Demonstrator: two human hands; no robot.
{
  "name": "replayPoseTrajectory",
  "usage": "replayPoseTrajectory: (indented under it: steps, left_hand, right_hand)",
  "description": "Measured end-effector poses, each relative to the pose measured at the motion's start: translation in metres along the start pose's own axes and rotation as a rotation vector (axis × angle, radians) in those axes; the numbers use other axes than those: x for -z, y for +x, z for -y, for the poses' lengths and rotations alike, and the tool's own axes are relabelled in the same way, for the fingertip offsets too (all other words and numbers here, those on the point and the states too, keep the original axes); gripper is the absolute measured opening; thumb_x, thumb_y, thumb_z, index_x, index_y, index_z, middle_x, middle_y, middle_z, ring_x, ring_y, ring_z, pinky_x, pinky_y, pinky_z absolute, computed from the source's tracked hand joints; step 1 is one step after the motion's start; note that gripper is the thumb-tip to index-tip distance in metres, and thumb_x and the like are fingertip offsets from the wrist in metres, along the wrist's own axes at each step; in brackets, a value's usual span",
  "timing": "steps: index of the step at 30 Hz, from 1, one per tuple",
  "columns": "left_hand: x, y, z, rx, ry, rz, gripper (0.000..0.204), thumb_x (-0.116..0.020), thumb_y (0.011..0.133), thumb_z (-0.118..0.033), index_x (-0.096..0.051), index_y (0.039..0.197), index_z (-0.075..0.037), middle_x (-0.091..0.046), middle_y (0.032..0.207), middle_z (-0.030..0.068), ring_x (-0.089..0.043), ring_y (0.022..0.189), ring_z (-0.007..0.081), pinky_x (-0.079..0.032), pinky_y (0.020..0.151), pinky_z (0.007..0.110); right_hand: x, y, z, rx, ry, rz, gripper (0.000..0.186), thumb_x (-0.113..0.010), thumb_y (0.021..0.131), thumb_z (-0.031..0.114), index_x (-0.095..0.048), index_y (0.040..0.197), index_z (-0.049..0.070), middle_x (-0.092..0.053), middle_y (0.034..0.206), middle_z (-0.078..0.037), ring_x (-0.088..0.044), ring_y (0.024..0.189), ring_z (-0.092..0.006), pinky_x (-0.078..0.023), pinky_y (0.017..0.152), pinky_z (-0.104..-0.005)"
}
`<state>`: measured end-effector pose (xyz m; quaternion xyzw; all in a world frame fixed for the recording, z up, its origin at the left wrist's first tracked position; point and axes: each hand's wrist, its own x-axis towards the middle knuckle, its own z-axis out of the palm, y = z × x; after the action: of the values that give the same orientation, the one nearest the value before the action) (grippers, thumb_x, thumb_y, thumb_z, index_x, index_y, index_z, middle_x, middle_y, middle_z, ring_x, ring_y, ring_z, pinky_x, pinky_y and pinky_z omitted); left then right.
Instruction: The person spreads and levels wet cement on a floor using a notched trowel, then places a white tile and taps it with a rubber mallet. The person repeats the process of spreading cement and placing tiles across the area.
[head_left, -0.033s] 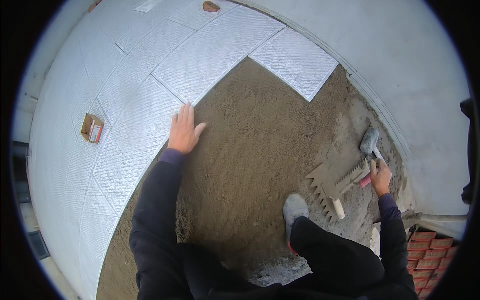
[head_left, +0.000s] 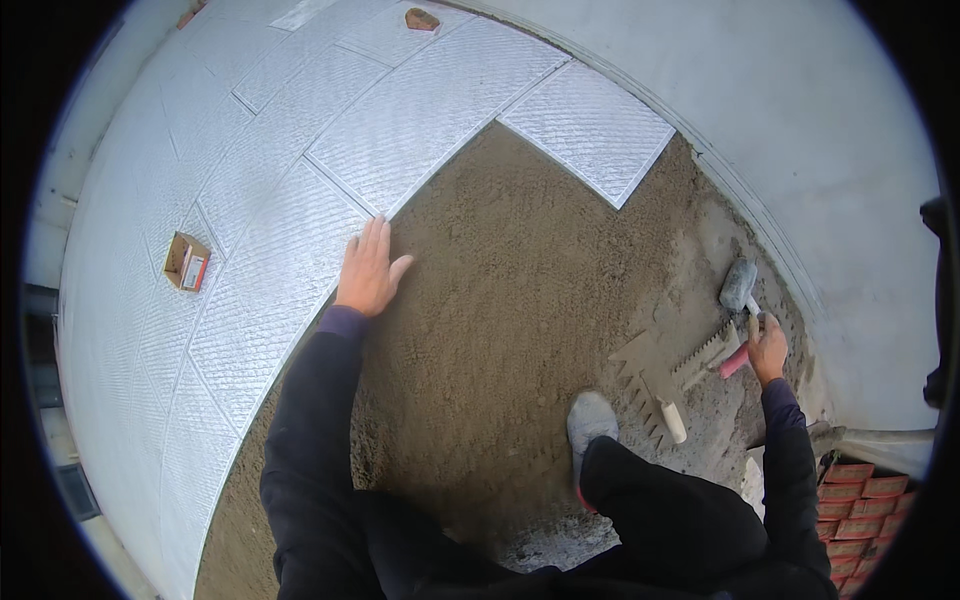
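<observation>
My left hand (head_left: pixel 370 270) lies with fingers stretched out on the edge of a pale ribbed tile (head_left: pixel 270 255), close to the corner where tiles meet. At the right, the fingers of my right hand (head_left: pixel 767 350) are closed round the white handle of a mallet with a grey head (head_left: pixel 738 285). Just left of that hand are a notched trowel with a pink handle (head_left: pixel 734 361) and a toothed spreader with a pale handle (head_left: pixel 673 422), both on the ground. Rough brown mortar (head_left: pixel 480 300) spreads between my hands.
A small open cardboard box (head_left: pixel 187 262) sits on the laid tiles, with a reddish-brown lump (head_left: pixel 421 19) farther off. One tile (head_left: pixel 590 125) juts out beside the pale wall (head_left: pixel 800 120). My grey shoe (head_left: pixel 592 420) stands on the mortar. Red boxes (head_left: pixel 862 510) are stacked at lower right.
The view has shifted very slightly. My right hand has moved a little up and right, baring more of the pink handle. My left hand stays at the tile edge.
</observation>
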<state>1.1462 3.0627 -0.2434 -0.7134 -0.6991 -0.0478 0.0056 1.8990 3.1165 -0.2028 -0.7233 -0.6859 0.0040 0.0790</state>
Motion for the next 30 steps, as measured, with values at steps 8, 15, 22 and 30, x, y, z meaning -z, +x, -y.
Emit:
replayPoseTrajectory:
  steps: [8,15,22,30]
  left_hand:
    - [0.010,0.022,-0.003,0.133,-0.022,-0.025,0.073,-0.058,0.106,-0.042,-0.038,0.154,0.009,-0.035,0.166,0.0249,-0.032,0.155,0.0397,-0.029,0.124,0.053]
    - [0.011,0.023,-0.015,0.193,-0.001,0.104,0.074,-0.054,0.109,-0.041,-0.033,0.157,0.011,-0.026,0.169,0.0285,-0.024,0.159,0.0434,-0.026,0.127,0.056]
    - [0.013,0.022,-0.012,0.143,0.025,0.144,0.074,-0.053,0.109,-0.040,-0.033,0.156,0.013,-0.025,0.169,0.0310,-0.022,0.159,0.0451,-0.025,0.127,0.056]
    - [0.004,0.019,-0.019,0.191,0.150,0.096,0.082,-0.048,0.109,-0.054,-0.038,0.155,0.013,-0.030,0.167,0.0298,-0.027,0.157,0.0438,-0.030,0.124,0.055]
  right_hand:
    - [-0.097,0.083,-0.085,0.048,-0.353,0.170,0.039,-0.067,0.082,0.010,-0.061,0.120,0.004,-0.062,0.120,-0.021,-0.060,0.119,-0.0429,-0.054,0.096,-0.0520]
    - [-0.103,0.092,-0.100,0.089,-0.429,0.253,0.042,-0.074,0.085,0.018,-0.064,0.124,0.003,-0.065,0.128,-0.024,-0.064,0.117,-0.0411,-0.054,0.097,-0.0483]
    - [-0.032,0.108,-0.029,0.259,-0.123,0.186,0.031,-0.072,0.094,0.029,-0.064,0.098,0.000,-0.069,0.081,-0.020,-0.068,0.077,-0.0417,-0.052,0.071,-0.0492]
    - [0.032,0.094,0.219,0.279,0.482,0.431,0.051,-0.056,0.110,0.042,-0.059,0.090,-0.005,-0.048,0.068,-0.011,-0.044,0.067,-0.0175,-0.043,0.063,-0.0380]
